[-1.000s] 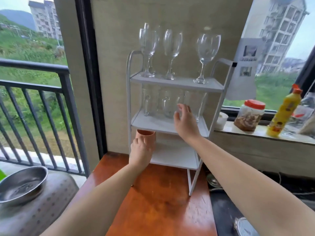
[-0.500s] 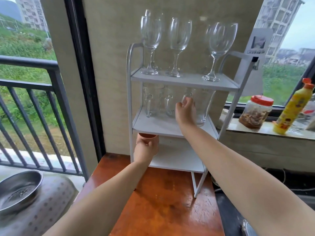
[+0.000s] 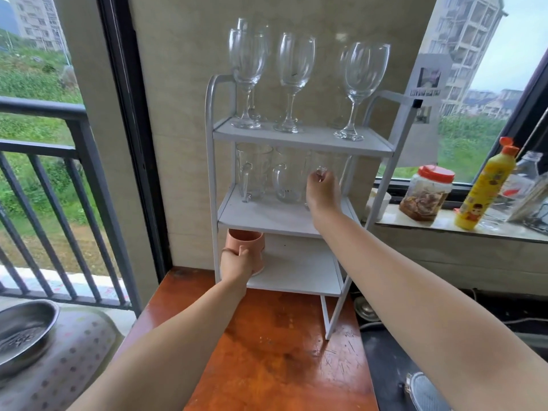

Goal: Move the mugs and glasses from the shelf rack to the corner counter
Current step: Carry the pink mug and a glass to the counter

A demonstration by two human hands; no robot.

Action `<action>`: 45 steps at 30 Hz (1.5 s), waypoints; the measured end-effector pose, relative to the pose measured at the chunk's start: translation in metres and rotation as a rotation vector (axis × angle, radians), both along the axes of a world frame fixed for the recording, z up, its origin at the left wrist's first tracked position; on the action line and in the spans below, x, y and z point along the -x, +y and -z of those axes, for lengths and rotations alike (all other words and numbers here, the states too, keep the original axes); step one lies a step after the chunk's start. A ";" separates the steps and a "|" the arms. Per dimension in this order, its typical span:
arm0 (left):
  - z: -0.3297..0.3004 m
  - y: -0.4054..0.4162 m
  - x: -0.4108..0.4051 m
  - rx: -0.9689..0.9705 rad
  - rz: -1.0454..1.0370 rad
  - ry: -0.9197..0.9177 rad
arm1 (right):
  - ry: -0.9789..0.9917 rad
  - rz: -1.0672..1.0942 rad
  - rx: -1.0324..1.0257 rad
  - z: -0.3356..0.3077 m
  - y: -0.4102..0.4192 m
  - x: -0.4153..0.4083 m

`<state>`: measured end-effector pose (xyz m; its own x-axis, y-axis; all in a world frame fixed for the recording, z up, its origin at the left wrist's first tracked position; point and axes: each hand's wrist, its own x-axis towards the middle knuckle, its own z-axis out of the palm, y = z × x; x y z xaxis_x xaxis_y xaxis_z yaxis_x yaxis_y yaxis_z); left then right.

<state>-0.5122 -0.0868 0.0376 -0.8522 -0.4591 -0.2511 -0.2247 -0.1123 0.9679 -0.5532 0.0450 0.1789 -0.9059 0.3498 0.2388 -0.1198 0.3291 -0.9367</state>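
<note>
A reddish wooden counter [image 3: 267,351] fills the lower middle, with a white three-tier shelf rack [image 3: 211,173] standing at its far end against a beige wall. To the left, a dark balcony railing [image 3: 74,173] runs across the window, and a steel bowl [image 3: 20,330] sits on a dotted mat in the lower left corner. On the windowsill at the right stand a jar with a red lid [image 3: 427,192] and, just beside it, a yellow squeeze bottle [image 3: 483,185].

The rack's top tier carries four tall wine glasses [image 3: 296,81], all upright, one partly hidden behind the leftmost. The middle tier holds three clear glass mugs: the left glass mug [image 3: 252,173] and the middle glass mug [image 3: 286,176] stand side by side with handles toward the camera, and the right glass mug [image 3: 329,164] is half hidden by the right hand [image 3: 321,192], whose thumb and fingers pinch its handle. On the bottom tier, at the left front corner, a pink mug [image 3: 247,250] stands upright; the left hand [image 3: 235,264] grips it with fingers curled through the handle.
</note>
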 end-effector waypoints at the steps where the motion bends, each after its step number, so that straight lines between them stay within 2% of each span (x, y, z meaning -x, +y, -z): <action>1: -0.001 0.000 -0.001 -0.007 -0.014 0.007 | -0.009 -0.009 0.018 -0.001 0.003 -0.001; 6: -0.005 0.002 -0.009 0.012 -0.032 0.052 | 0.032 -0.005 0.106 -0.003 0.014 -0.013; 16: -0.005 0.009 -0.045 0.115 0.044 0.134 | 0.127 -0.069 0.068 -0.005 0.027 -0.059; 24: -0.019 0.001 -0.103 0.168 0.091 0.142 | 0.186 -0.042 0.108 -0.008 0.026 -0.136; 36: 0.011 0.050 -0.228 0.165 0.327 0.095 | 0.136 0.241 0.178 0.054 0.081 -0.298; 45: 0.041 0.184 -0.308 0.264 0.674 0.120 | -0.018 0.597 0.129 0.118 0.207 -0.433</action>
